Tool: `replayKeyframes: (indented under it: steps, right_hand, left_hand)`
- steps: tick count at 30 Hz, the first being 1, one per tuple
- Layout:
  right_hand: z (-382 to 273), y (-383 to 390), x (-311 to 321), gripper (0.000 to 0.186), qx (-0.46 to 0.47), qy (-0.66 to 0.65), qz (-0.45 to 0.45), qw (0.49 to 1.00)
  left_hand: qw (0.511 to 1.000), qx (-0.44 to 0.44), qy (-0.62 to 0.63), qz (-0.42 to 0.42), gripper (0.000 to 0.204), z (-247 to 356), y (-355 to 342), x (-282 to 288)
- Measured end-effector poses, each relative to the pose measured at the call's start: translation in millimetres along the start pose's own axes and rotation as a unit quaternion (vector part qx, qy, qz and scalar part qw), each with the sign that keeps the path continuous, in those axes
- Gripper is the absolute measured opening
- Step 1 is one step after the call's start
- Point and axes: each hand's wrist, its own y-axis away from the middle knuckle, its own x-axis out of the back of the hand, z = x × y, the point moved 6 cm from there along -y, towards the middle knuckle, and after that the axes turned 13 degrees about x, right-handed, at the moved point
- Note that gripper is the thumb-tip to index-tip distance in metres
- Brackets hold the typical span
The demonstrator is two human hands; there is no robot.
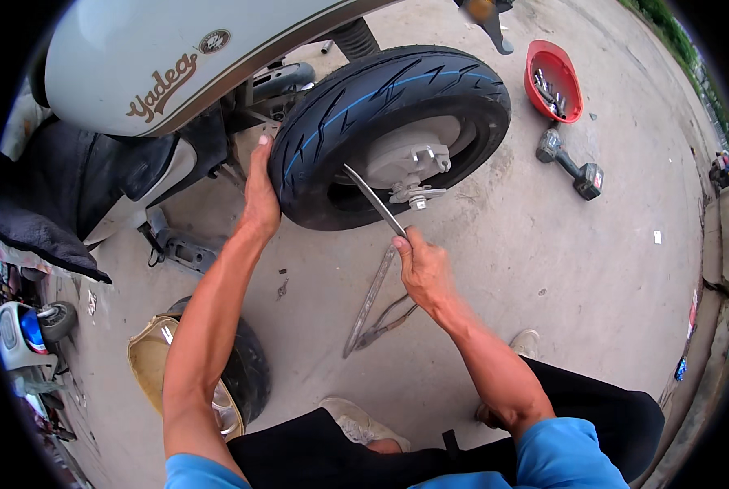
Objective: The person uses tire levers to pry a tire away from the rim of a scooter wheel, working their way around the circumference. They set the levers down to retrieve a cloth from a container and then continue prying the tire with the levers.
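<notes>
A black scooter tire point(381, 90) with a blue line round its tread sits on a wheel with a grey hub point(401, 156). My left hand point(260, 187) presses against the tire's left side with the thumb up along the tread; its fingers are mostly hidden behind the rubber. My right hand point(426, 269) is closed round the lower end of a metal tire lever point(375, 198). The lever's upper tip meets the tire's inner edge, left of the hub. A second long metal bar point(370, 301) lies on the ground below the wheel, beside a pair of long-handled pliers point(374, 332).
The white scooter body point(103, 65) lies tipped at the upper left. A red hard hat point(555, 52) holding several metal sockets sits at the upper right, above a cordless impact wrench point(572, 165). A tan container point(146, 367) and another tire point(254, 371) are by my left forearm.
</notes>
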Motion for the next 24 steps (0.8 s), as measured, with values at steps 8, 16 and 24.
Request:
replayKeyframes:
  steps: [8, 16, 24]
  right_hand:
    - [-27.1, -10.7, 115.0, 0.021, 0.088, 0.171, -0.105, 0.976]
    - [-40.2, -18.7, 132.5, 0.004, 0.084, 0.161, -0.127, 0.975]
    - [-53.7, -30.1, 110.8, 0.016, 0.119, 0.191, -0.142, 0.964]
  left_hand:
    - [0.999, 0.039, 0.033, -0.011, 0.065, 3.9, 22.5, -16.1]
    - [1.000, 0.010, 0.027, 0.007, 0.061, 14.9, 36.2, -25.8]
    - [0.994, 0.056, 0.083, -0.040, 0.063, -22.3, 30.1, -7.9]
